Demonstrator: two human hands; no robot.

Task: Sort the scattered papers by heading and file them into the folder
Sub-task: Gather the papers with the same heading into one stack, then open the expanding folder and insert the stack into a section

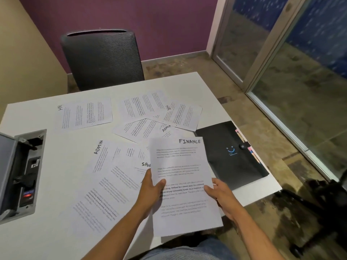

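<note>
Nearest of all, both hands hold up one sheet headed FINANCE above the near edge of the white counter. Her or his left hand grips the sheet's left margin, thumb curled over the front and fingers behind; the right hand has the right margin, thumb on the printed face, fingers hidden behind the paper. So each grip is closed on that same page. Beyond it the other papers lie scattered flat on the counter: a long ADMIN sheet left of the held page, a sheet starting "SPOR" half hidden behind it, another ADMIN sheet further back, an HR sheet at far left, a second HR sheet at far right overlapping a page whose heading I cannot see. To the right lies the black folder, shut with a snap button, coloured tabs showing along its far edge, just beside the held sheet. An open cable box is sunk into the counter at left, and a dark mesh chair stands at the far side.
</note>
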